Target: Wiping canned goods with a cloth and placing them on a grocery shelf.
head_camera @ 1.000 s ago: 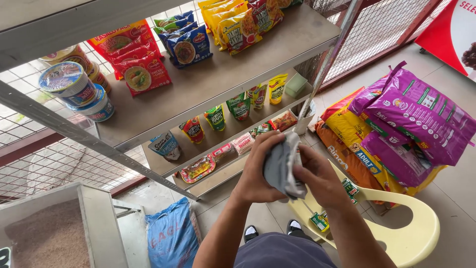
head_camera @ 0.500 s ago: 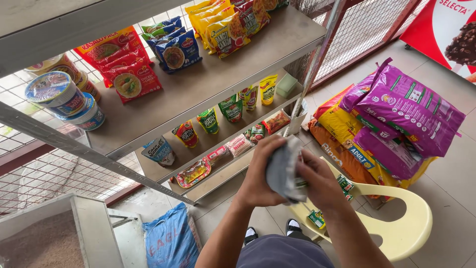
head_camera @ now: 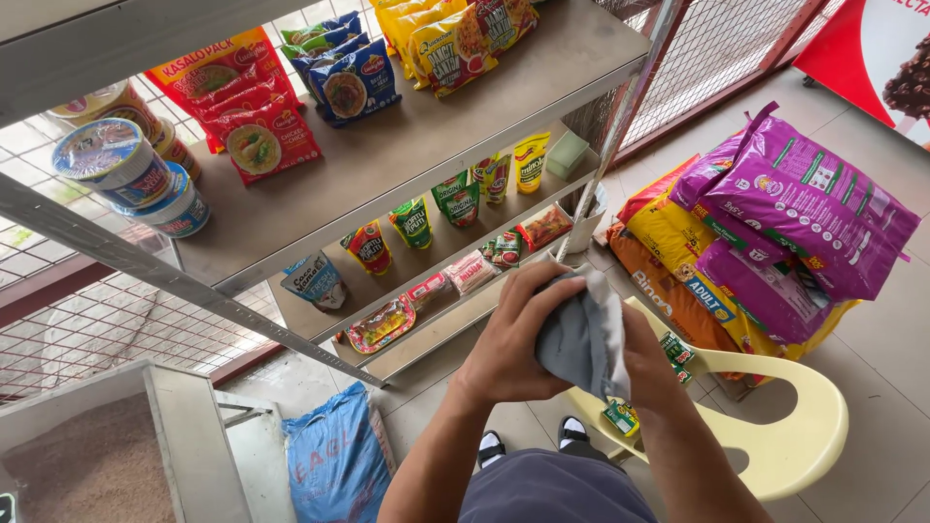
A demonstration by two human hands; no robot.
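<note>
A bunched grey cloth (head_camera: 585, 337) sits between both of my hands in front of my body. My left hand (head_camera: 513, 339) curls around its left side, fingers over the top. My right hand (head_camera: 647, 363) presses against its right side, mostly hidden behind the cloth. Both hands hover above a pale yellow plastic chair (head_camera: 785, 426), just in front of the lower levels of a grey metal shelf (head_camera: 426, 145).
The shelf carries noodle packets (head_camera: 257, 136), snack bags (head_camera: 455, 44), cup noodles (head_camera: 111, 160) and small sachets (head_camera: 417, 223). Purple and yellow pet-food sacks (head_camera: 794, 213) lean by the chair. A blue sack (head_camera: 334, 460) and a grain bin (head_camera: 87, 465) stand at lower left.
My hands keep working the grey cloth together, and the cloth looks more gathered now. The view has shifted slightly, so the shelf sits a little further left and up.
</note>
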